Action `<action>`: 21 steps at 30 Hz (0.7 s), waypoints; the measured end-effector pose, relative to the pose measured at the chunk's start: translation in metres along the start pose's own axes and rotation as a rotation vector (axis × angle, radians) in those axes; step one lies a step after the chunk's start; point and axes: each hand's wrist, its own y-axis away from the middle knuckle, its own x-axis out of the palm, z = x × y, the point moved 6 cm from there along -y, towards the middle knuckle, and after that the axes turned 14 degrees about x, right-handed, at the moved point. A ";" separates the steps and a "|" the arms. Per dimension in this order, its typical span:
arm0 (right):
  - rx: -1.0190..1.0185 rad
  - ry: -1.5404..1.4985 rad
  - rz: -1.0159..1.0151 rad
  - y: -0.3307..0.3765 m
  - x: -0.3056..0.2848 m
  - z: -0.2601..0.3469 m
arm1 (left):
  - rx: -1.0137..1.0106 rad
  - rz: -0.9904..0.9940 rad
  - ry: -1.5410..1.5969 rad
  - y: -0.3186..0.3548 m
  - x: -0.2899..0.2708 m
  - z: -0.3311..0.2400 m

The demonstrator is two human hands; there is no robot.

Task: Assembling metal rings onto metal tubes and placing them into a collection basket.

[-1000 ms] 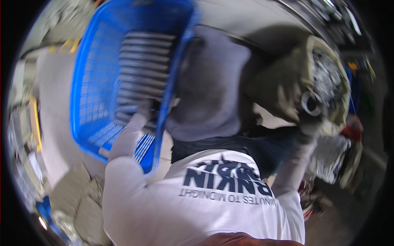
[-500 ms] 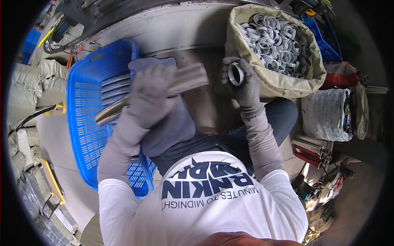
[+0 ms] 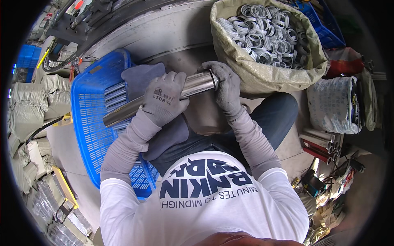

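We see the left hand point(image 3: 166, 100), in a grey glove, wrapped tight around the middle of a shiny metal tube point(image 3: 160, 99) that lies slanted across the lap, its lower end over the blue basket point(image 3: 88, 123). The right hand point(image 3: 225, 86) closes over the tube's upper end, fingers curled around the rim. Just beyond that end stands an open sack point(image 3: 262, 76) filled with pale rings point(image 3: 266, 35).

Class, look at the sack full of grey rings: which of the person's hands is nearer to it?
Right. The right hand grips the metal tube's end right beside the sack of rings; the left hand holds the tube farther away, toward the blue basket.
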 end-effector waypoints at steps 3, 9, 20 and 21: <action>-0.019 -0.002 -0.059 0.001 0.003 -0.005 | 0.009 0.010 0.016 0.000 -0.001 -0.001; 0.001 0.042 -0.025 0.002 0.006 0.002 | -0.023 0.058 0.074 -0.001 0.001 -0.001; 0.079 -0.093 -0.054 0.009 0.013 0.007 | -0.019 0.108 0.047 -0.001 0.007 0.000; 0.143 -0.147 -0.080 0.010 0.015 0.005 | -0.021 0.124 0.032 -0.003 0.008 -0.001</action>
